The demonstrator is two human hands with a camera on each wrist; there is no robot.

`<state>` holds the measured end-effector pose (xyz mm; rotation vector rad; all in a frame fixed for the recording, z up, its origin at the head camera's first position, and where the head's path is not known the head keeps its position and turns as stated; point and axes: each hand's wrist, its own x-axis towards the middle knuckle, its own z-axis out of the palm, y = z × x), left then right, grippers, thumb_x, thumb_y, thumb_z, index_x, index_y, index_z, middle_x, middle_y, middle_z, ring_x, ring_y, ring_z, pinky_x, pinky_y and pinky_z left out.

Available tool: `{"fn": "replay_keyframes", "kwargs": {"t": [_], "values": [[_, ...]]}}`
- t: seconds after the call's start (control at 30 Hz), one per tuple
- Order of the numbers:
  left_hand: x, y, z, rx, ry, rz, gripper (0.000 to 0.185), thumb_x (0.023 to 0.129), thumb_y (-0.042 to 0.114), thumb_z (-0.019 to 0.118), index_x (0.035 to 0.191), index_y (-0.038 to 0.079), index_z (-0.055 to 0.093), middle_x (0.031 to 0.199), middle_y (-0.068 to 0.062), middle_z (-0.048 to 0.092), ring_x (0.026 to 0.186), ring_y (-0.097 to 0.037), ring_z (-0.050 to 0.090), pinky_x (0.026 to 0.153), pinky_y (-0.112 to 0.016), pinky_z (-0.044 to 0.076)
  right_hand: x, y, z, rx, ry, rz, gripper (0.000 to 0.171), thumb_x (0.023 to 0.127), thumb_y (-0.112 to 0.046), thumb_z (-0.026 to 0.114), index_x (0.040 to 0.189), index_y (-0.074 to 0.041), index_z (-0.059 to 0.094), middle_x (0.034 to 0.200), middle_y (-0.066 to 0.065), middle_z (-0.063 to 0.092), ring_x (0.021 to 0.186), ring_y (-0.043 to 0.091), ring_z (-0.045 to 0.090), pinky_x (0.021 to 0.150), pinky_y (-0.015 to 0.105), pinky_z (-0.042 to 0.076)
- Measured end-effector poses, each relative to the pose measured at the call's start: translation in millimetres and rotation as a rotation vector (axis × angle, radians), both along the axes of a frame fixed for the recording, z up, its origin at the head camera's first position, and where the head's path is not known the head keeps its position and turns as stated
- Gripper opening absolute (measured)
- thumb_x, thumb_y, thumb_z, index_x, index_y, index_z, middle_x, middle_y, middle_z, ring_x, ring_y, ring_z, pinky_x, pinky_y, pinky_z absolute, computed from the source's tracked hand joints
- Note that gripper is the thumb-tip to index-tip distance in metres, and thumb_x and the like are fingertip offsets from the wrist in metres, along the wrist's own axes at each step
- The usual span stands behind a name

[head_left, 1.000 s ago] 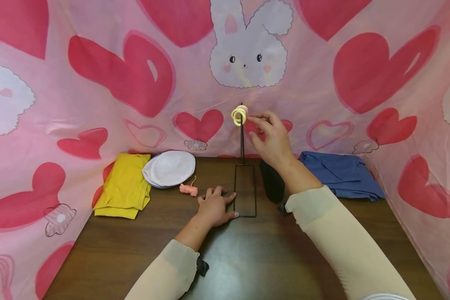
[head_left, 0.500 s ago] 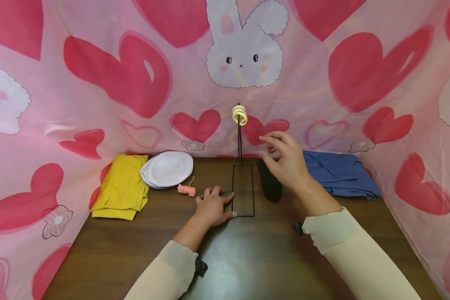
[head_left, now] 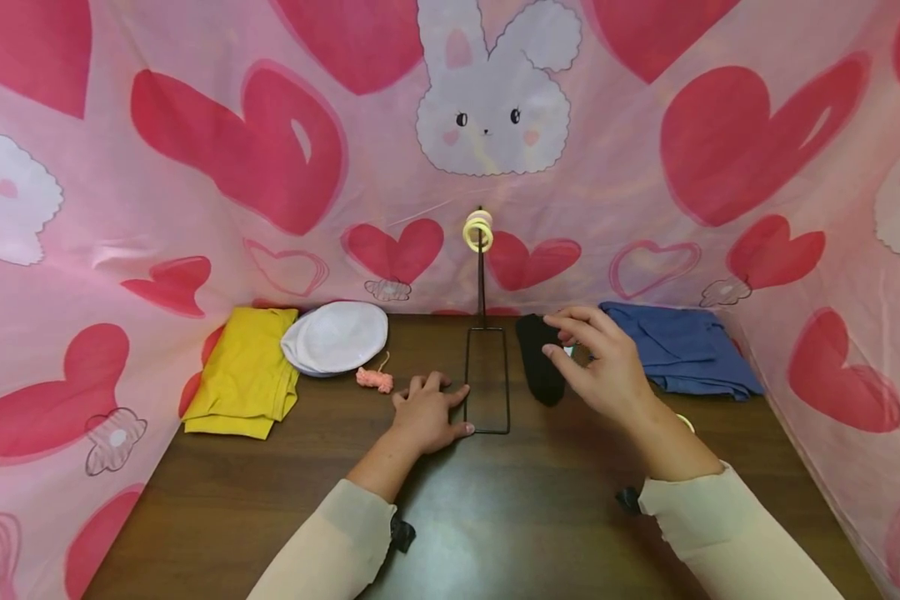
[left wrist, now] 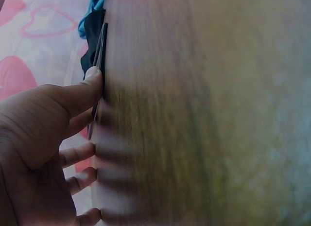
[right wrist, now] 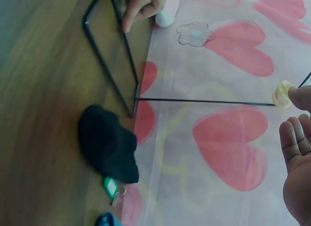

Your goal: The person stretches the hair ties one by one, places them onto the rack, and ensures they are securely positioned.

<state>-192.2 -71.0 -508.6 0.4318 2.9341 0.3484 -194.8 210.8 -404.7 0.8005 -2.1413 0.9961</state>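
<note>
left hand (head_left: 429, 412) laid flat on the counter (head_left: 495, 517), fingers spread, thumb pressed on the wire stand (head_left: 487, 379) base, right hand (head_left: 603, 371) raised with grip loosely open and empty, black cloth (head_left: 540, 367) just beneath its fingertips, yellow rings (head_left: 478, 231) hung atop the stand beyond

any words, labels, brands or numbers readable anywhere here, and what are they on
None can be read in any view.
The pink bunny-and-heart printed cloth backdrop carries only pictures, no lettering.
The small green tag-like item beside the black fabric piece is too blurred to tell whether it bears text.
The folded yellow cloth, white round cap and folded blue cloth show no labels.
</note>
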Motion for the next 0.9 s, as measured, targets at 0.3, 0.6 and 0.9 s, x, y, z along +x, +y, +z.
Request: {"fn": "replay_keyframes", "kwargs": {"t": [0.3, 0.6, 0.9], "values": [[-0.8, -1.0, 1.3, -0.001, 0.001, -0.002, 0.072, 0.089, 0.064, 0.072, 0.153, 0.038, 0.052, 0.154, -0.005, 0.043, 0.138, -0.038, 0.037, 0.097, -0.069, 0.034, 17.1, 24.7, -16.6, 0.039, -0.007, -0.022, 0.045, 0.076, 0.003, 0.087, 0.12, -0.006, 0.077, 0.113, 0.008, 0.069, 0.086, 0.019, 0.065, 0.085, 0.014, 0.046], [-1.3, -0.6, 1.3, 0.006, 0.001, -0.005, 0.072, 0.089, 0.063, 0.072, 0.153, 0.038, 0.052, 0.153, -0.005, 0.043, 0.138, -0.039, 0.037, 0.097, -0.07, 0.034, 31.3, 46.1, -31.9, 0.098, -0.043, -0.04, 0.051, 0.074, -0.001, 0.088, 0.122, -0.009, 0.077, 0.112, 0.003, 0.07, 0.087, 0.019, 0.066, 0.084, 0.014, 0.045], [-0.3, -0.8, -0.4, 0.007, 0.006, -0.01, 0.072, 0.089, 0.064, 0.072, 0.153, 0.037, 0.053, 0.153, -0.005, 0.044, 0.137, -0.039, 0.038, 0.097, -0.069, 0.034, 46.2, 75.3, -47.1, 0.193, -0.137, -0.088, 0.056, 0.074, -0.006, 0.091, 0.127, -0.013, 0.074, 0.117, 0.001, 0.07, 0.102, 0.018, 0.065, 0.093, 0.009, 0.04]]}}
